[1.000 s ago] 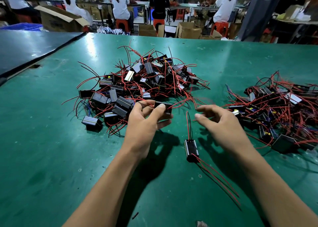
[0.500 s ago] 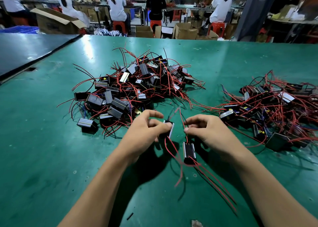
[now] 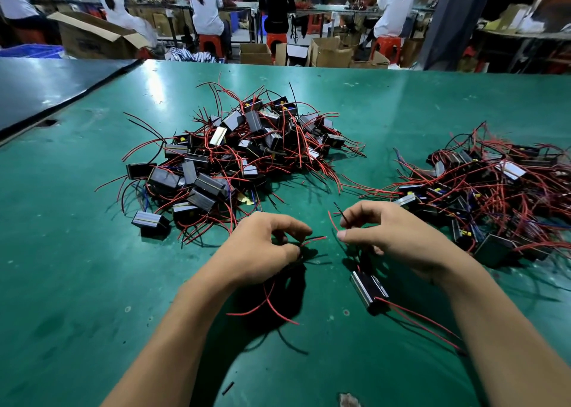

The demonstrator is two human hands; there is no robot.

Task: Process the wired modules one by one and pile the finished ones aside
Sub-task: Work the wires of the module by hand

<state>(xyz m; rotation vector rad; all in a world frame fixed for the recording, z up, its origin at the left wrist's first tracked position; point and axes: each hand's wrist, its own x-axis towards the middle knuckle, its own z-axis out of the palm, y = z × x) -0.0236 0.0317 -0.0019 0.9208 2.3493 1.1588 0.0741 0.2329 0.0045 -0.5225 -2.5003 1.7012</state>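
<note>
A big heap of black modules with red and black wires point(image 3: 244, 153) lies in the middle of the green table point(image 3: 77, 283). A second heap of wired modules point(image 3: 488, 196) lies at the right. My left hand point(image 3: 262, 249) curls over a module that is mostly hidden under it, with red and black wires trailing out below the palm. My right hand point(image 3: 389, 236) pinches the ends of a red and a black wire. A single black module point(image 3: 367, 287) with red wires lies on the table below my right hand.
A dark table point(image 3: 46, 88) adjoins at the far left. Beyond the far edge several people sit on red stools among cardboard boxes point(image 3: 95, 36). A small black scrap point(image 3: 228, 388) and a pale scrap point(image 3: 349, 400) lie near the front edge.
My left hand has carried a module from the middle heap toward me and now covers it. My right hand has taken wire ends between its fingertips.
</note>
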